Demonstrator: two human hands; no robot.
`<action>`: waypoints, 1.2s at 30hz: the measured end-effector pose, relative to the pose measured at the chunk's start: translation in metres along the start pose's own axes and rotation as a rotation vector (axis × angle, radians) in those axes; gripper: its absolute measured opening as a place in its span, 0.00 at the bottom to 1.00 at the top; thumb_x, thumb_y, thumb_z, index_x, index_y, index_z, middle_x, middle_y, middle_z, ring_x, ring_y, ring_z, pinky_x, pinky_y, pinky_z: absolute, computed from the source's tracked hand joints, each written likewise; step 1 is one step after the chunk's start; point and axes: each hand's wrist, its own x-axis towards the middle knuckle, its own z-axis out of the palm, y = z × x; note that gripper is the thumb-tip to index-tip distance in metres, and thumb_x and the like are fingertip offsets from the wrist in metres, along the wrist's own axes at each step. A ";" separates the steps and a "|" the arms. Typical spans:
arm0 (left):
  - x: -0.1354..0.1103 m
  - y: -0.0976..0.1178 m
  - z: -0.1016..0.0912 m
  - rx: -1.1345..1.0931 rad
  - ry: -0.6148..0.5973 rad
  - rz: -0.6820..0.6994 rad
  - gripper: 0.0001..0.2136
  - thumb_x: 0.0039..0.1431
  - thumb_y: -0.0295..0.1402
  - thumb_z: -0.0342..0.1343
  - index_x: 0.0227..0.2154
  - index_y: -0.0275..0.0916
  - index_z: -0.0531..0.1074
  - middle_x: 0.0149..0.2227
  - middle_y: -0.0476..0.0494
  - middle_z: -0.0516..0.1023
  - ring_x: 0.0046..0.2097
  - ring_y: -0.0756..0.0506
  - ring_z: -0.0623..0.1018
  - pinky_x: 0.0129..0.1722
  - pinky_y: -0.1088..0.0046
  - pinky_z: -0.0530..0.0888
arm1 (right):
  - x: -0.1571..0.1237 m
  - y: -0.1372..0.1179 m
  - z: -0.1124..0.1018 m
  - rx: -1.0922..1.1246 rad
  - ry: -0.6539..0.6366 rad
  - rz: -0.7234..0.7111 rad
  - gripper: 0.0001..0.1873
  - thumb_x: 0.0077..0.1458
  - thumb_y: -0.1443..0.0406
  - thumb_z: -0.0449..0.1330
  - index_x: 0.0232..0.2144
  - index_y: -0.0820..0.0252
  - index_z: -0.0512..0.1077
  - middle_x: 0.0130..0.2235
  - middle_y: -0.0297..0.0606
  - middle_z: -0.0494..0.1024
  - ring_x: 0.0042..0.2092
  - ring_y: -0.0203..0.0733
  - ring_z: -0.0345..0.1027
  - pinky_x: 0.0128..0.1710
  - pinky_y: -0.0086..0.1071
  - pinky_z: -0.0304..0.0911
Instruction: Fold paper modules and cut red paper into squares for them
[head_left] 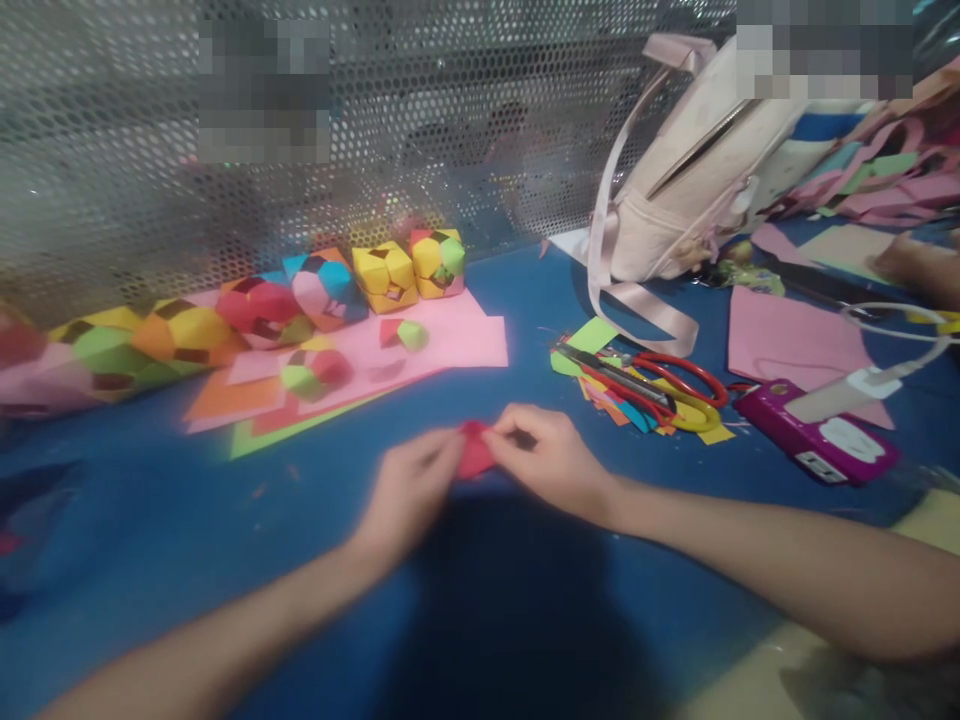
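Observation:
A small red piece of folded paper (474,452) lies low over the blue table (225,540), pinched from both sides. My left hand (409,490) grips its left edge with closed fingers. My right hand (551,460) pinches its right edge. Both forearms reach in from the bottom of the view. Behind the hands, a row of colourful folded paper cubes and balls (330,285) sits on pink paper sheets (450,345) along the perforated metal wall.
Red and yellow scissors (667,385) lie on paper scraps at the right. A magenta phone (825,440) with a white cable, a pink sheet (787,340) and a beige backpack (697,180) stand further right. Another person's hand (915,265) shows at the far right edge.

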 end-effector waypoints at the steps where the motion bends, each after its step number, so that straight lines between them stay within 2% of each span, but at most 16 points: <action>1: 0.000 -0.001 0.000 -0.003 0.011 0.003 0.15 0.58 0.41 0.52 0.27 0.37 0.78 0.29 0.47 0.80 0.34 0.46 0.75 0.36 0.74 0.69 | 0.000 0.000 0.000 0.002 0.000 -0.003 0.11 0.56 0.67 0.56 0.21 0.59 0.68 0.23 0.31 0.71 0.27 0.33 0.62 0.30 0.29 0.57; 6: 0.001 -0.004 -0.001 -0.057 0.045 -0.011 0.14 0.54 0.40 0.56 0.36 0.38 0.80 0.37 0.44 0.82 0.41 0.41 0.78 0.45 0.68 0.72 | -0.001 0.001 0.002 0.007 -0.005 -0.012 0.11 0.55 0.67 0.56 0.21 0.59 0.68 0.23 0.31 0.71 0.27 0.34 0.62 0.31 0.29 0.57; 9: 0.001 -0.006 -0.002 -0.089 0.073 -0.011 0.17 0.55 0.42 0.57 0.42 0.39 0.79 0.44 0.42 0.81 0.47 0.39 0.77 0.52 0.64 0.70 | -0.001 0.002 0.002 -0.005 0.002 -0.038 0.11 0.55 0.68 0.56 0.21 0.59 0.68 0.23 0.31 0.71 0.27 0.34 0.62 0.31 0.29 0.58; 11: 0.001 -0.006 -0.002 -0.094 0.075 0.002 0.17 0.56 0.44 0.55 0.43 0.40 0.79 0.46 0.42 0.80 0.50 0.40 0.76 0.54 0.64 0.69 | -0.001 0.002 0.003 -0.015 0.008 -0.048 0.11 0.54 0.68 0.56 0.21 0.59 0.68 0.23 0.31 0.71 0.28 0.34 0.63 0.31 0.30 0.58; 17: 0.000 -0.007 -0.002 -0.050 0.079 0.064 0.13 0.57 0.40 0.55 0.35 0.39 0.80 0.39 0.45 0.82 0.41 0.44 0.78 0.44 0.71 0.72 | -0.001 0.003 0.004 -0.031 -0.003 -0.085 0.11 0.55 0.69 0.56 0.21 0.59 0.67 0.23 0.32 0.71 0.28 0.35 0.62 0.31 0.30 0.57; 22: 0.000 -0.009 -0.002 -0.051 0.098 0.066 0.11 0.57 0.40 0.56 0.31 0.38 0.79 0.36 0.46 0.82 0.39 0.45 0.78 0.41 0.74 0.71 | -0.002 0.003 0.005 -0.041 -0.004 -0.125 0.12 0.55 0.69 0.56 0.20 0.59 0.66 0.23 0.31 0.70 0.27 0.34 0.61 0.31 0.29 0.56; 30: 0.003 -0.011 -0.001 -0.111 0.056 0.025 0.14 0.56 0.43 0.56 0.37 0.38 0.79 0.41 0.43 0.81 0.43 0.43 0.78 0.47 0.69 0.71 | -0.001 0.003 0.004 -0.049 0.003 -0.112 0.12 0.54 0.70 0.56 0.20 0.59 0.65 0.21 0.29 0.68 0.26 0.33 0.60 0.30 0.29 0.55; 36: 0.001 -0.004 0.001 -0.197 -0.019 -0.051 0.16 0.49 0.38 0.61 0.41 0.37 0.76 0.41 0.42 0.81 0.43 0.43 0.79 0.44 0.69 0.75 | -0.002 0.002 0.002 -0.050 0.011 -0.121 0.12 0.55 0.69 0.57 0.20 0.59 0.66 0.22 0.30 0.68 0.27 0.33 0.60 0.31 0.29 0.55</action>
